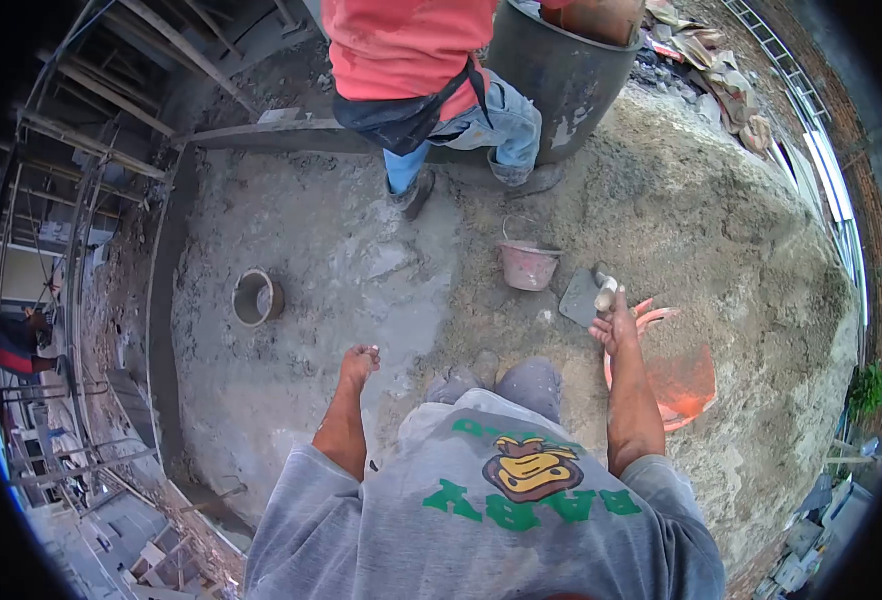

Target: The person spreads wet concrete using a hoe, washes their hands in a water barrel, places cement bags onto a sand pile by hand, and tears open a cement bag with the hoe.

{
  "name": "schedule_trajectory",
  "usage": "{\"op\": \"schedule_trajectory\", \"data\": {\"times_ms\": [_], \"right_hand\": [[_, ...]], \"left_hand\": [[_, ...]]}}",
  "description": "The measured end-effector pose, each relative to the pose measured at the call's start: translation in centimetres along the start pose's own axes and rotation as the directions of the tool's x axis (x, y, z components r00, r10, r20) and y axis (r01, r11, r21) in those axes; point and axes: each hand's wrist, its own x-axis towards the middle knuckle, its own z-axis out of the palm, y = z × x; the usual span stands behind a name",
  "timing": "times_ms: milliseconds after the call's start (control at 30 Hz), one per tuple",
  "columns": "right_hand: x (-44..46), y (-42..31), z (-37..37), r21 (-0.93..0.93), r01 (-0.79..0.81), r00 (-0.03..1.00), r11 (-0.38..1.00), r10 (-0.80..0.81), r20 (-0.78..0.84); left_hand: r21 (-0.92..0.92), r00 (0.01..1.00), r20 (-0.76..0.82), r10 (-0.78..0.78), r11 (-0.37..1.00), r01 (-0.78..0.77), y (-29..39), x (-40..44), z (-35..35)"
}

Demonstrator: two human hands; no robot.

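My right hand (pixel 616 326) is at the handle of a trowel (pixel 578 298), its fingers against the pale grip. The trowel's flat grey blade points left over the sandy ground. Beneath and beside my right forearm, an orange tub (pixel 691 385) lies partly hidden by the arm. Just ahead stands a small pinkish bucket (pixel 530 268) with a thin wire handle. My left hand (pixel 361 363) hovers over the wet grey mortar (pixel 391 300), fingers curled in, with nothing visible in them. Farther left, a round grey bucket (pixel 258 298) sits on the mortar.
A person in a red shirt (pixel 406 45) stands ahead beside a large dark barrel (pixel 551 85). Low edging (pixel 166 300) bounds the mortar at left, with wooden scaffolding (pixel 91 140) beyond. Rubble (pixel 706 60) and a ladder (pixel 781 55) lie at upper right. Another person (pixel 16 345) is far left.
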Motion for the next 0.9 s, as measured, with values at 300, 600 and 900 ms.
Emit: {"op": "schedule_trajectory", "data": {"times_ms": [300, 600, 900], "right_hand": [[4.8, -3.7, 3.5, -0.223, -0.291, 0.956, 0.93, 0.293, -0.021], [7.9, -6.9, 0.5, -0.586, -0.282, 0.951, 0.76, 0.302, -0.067], [3.2, -2.4, -4.1, -0.857, -0.138, 0.961, 0.497, 0.278, 0.006]], "left_hand": [[-0.317, 0.832, -0.215, -0.512, 0.842, 0.436, -17.9, -15.1, -1.9], [-0.563, 0.938, -0.297, -0.177, 0.826, -0.023, -14.9, -21.2, 9.6], [-0.713, 0.783, -0.296, -0.547, 0.671, 0.2, -28.6, -30.1, 12.1]]}}
